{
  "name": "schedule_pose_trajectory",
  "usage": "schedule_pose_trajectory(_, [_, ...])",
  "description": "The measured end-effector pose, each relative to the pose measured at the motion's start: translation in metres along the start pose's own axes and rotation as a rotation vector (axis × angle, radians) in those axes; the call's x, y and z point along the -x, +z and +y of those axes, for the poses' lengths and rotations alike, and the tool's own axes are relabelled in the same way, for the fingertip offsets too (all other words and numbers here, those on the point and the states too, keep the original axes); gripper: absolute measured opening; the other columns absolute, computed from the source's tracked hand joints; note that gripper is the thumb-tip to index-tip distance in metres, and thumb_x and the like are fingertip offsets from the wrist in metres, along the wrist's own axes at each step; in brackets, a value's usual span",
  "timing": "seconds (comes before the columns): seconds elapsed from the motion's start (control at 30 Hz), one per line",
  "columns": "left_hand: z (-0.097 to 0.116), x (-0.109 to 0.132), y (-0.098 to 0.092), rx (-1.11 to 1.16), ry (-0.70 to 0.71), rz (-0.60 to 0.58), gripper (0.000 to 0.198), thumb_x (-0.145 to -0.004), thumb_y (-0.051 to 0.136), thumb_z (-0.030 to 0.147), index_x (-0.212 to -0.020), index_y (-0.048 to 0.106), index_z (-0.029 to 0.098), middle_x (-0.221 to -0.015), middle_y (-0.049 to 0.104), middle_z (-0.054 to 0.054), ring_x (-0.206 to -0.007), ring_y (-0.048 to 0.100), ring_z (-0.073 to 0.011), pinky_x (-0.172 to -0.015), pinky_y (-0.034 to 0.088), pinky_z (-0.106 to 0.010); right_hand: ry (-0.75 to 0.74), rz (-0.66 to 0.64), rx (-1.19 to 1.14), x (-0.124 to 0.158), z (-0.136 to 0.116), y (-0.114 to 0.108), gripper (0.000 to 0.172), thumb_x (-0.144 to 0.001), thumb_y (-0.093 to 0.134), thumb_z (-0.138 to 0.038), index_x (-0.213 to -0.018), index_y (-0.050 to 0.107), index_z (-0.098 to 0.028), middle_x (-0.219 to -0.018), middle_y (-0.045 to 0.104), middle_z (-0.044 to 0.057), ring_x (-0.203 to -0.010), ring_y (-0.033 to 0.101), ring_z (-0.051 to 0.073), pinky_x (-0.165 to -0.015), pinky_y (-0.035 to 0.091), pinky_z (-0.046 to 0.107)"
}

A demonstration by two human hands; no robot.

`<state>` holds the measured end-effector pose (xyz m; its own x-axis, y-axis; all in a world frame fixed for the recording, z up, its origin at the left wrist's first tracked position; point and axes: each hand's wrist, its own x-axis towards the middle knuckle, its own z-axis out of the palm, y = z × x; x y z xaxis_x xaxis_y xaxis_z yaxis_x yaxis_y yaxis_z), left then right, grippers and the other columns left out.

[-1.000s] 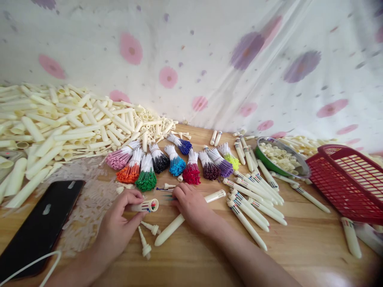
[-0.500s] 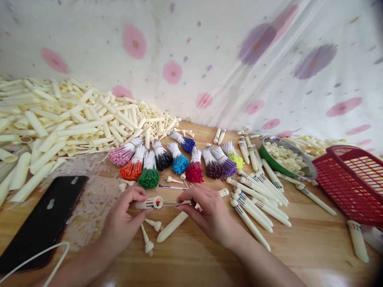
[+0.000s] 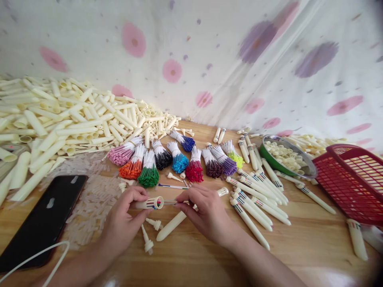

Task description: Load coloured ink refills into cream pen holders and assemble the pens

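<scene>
Cream slotted tube (image 3: 146,203), partly loaded, between two hands

The left hand (image 3: 122,217) is closed around the tube, thumb against fingers, above the near middle of the counter (image 3: 179,267). The right hand (image 3: 206,209) pinches thin rods (image 3: 170,202) whose ends reach the tube's mouth; whether they have entered cannot be told. The tube's long axis runs left to right, roughly level, its mouth facing right and slightly near. Red, green and blue show inside, so loading appears begun but incomplete; the number of colours lacking is unclear.

Below the hands lie stepped cream pieces (image 3: 147,241) and a larger cream barrel (image 3: 172,227), slanting from near left to far right under the right hand. Just beyond is a blue-marked rod (image 3: 172,186), then an arc of colour-tipped bundles (image 3: 149,171), much of their stock seemingly unused. To the right, seemingly assembled pens (image 3: 249,223) lie in a group; at far left, a large heap of loose tubes (image 3: 60,127) suggests considerable work remaining.
</scene>
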<state>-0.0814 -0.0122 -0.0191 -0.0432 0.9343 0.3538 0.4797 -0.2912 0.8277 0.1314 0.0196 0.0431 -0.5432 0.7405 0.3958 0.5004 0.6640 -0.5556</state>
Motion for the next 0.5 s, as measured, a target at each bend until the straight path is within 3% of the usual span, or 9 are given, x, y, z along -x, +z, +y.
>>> schedule_pose_trajectory(0.5, [0.013,-0.003,-0.003,-0.151,0.187,-0.004,0.017,-0.073,0.053,0.006,-0.078,0.052,0.022,-0.085,0.060,0.000,-0.078,0.062,-0.0152,-0.069,0.050,-0.026,-0.131,0.007,0.165,0.003,-0.007,0.003,0.017,-0.089,0.049,-0.018,-0.076,0.059,-0.016,-0.064,0.065,0.002,-0.058,0.054,0.013,-0.053,0.039,0.024])
